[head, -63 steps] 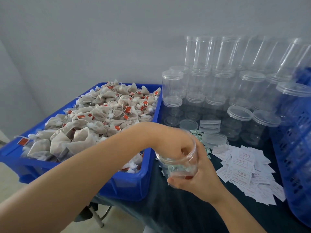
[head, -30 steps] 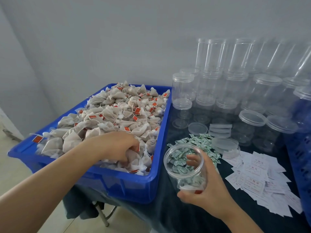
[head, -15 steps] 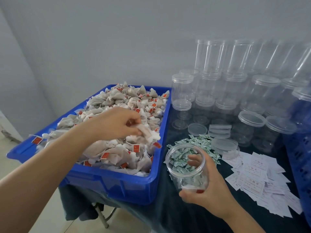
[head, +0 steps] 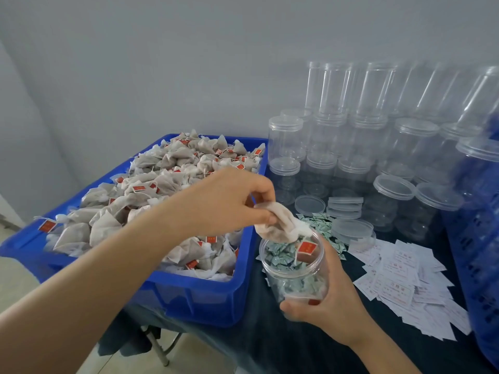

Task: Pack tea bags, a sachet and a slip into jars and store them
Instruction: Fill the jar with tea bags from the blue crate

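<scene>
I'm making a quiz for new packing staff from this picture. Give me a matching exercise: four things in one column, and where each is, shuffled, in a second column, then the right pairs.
Things
1. tea bag
2. open jar
3. blue crate
4. paper slips

Places
A. spread on the dark tablecloth, right of the open jar
B. pinched by the left hand over the jar's mouth
C. left of the open jar, heaped with tea bags
D. gripped near its base by the right hand

Pairs: 1-B, 2-D, 3-C, 4-A
</scene>
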Demonstrator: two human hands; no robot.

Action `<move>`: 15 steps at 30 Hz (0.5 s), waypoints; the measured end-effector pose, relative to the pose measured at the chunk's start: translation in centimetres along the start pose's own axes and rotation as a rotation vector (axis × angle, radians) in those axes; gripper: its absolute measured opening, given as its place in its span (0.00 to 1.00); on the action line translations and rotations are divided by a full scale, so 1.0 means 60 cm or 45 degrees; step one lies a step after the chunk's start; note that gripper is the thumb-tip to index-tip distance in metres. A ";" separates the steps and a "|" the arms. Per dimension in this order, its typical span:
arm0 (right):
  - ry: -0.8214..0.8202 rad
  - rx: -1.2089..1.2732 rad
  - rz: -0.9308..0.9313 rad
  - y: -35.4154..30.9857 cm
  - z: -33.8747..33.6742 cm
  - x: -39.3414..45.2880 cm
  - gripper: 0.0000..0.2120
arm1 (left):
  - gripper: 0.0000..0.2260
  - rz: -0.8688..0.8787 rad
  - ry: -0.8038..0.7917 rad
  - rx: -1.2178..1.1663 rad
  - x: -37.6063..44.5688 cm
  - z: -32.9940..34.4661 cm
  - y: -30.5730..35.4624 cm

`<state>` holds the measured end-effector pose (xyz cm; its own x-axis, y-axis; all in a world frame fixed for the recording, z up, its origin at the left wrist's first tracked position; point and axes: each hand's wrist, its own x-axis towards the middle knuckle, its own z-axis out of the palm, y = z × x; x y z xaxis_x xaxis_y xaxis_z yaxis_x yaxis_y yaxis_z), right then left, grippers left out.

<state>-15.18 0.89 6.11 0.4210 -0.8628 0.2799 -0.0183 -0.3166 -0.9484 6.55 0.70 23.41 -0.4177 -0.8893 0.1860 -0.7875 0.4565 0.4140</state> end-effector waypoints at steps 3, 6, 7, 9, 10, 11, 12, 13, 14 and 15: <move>0.001 0.016 -0.027 -0.004 -0.002 0.000 0.49 | 0.05 0.007 -0.020 0.000 0.002 0.020 0.003; 0.007 0.021 -0.042 -0.007 -0.003 0.002 0.48 | 0.04 0.010 -0.034 0.028 0.003 0.031 0.007; 0.009 0.030 -0.040 -0.008 -0.004 0.002 0.49 | 0.04 0.012 -0.043 0.053 0.003 0.034 0.008; 0.010 0.038 -0.047 -0.007 -0.004 0.002 0.48 | 0.04 0.023 -0.053 0.085 0.002 0.040 0.012; 0.015 0.038 -0.045 -0.007 -0.004 0.002 0.48 | 0.03 0.042 -0.047 0.093 0.003 0.044 0.014; 0.023 0.045 -0.035 -0.006 -0.005 0.002 0.49 | 0.04 0.064 -0.034 0.101 0.003 0.049 0.017; 0.028 0.059 -0.017 -0.005 -0.005 0.001 0.49 | 0.04 0.076 -0.020 0.107 0.004 0.054 0.019; 0.031 0.072 -0.002 -0.004 -0.005 0.001 0.50 | 0.05 0.082 -0.010 0.112 0.005 0.059 0.022; 0.032 0.077 0.006 -0.003 -0.005 0.000 0.50 | 0.05 0.094 -0.005 0.122 0.006 0.065 0.024; 0.034 0.074 0.007 -0.002 -0.005 -0.001 0.50 | 0.05 0.114 -0.010 0.134 0.009 0.069 0.027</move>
<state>-15.47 0.83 6.28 0.3968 -0.8748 0.2780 0.0327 -0.2891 -0.9567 3.17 1.10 20.47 -0.4916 -0.8449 0.2108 -0.7901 0.5345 0.3000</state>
